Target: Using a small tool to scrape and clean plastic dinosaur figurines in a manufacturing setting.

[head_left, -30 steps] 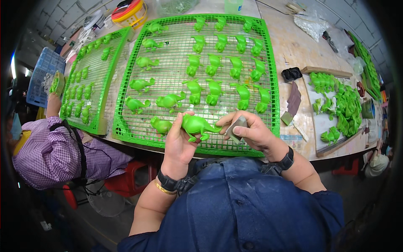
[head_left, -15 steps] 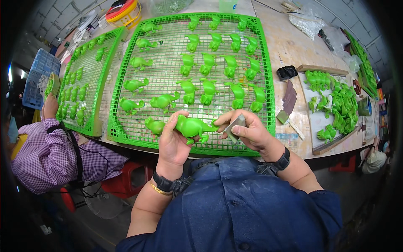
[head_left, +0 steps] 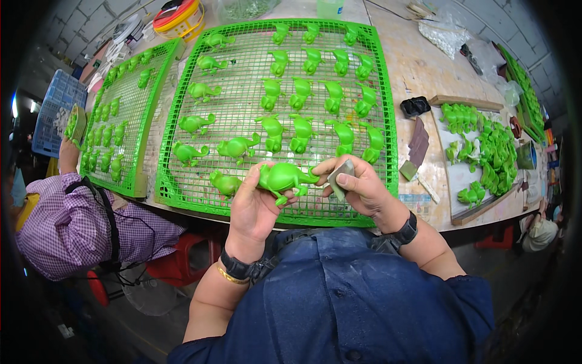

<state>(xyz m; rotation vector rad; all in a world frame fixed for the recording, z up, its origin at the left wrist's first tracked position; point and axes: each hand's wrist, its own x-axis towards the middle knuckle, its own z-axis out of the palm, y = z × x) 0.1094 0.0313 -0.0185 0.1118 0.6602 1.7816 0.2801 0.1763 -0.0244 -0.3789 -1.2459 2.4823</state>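
The left hand (head_left: 253,209) grips a green toy figure (head_left: 282,178), fingers closed around its body, above the near edge of the large green mesh tray (head_left: 388,182). The right hand (head_left: 357,185) pinches a small grey pad (head_left: 341,176), apparently sandpaper, touching the figure's tail end. More green figures (head_left: 303,130) lie on the tray beyond.

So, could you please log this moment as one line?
left hand: holds green toy figure | right hand: grey pad at figure | green mesh tray below
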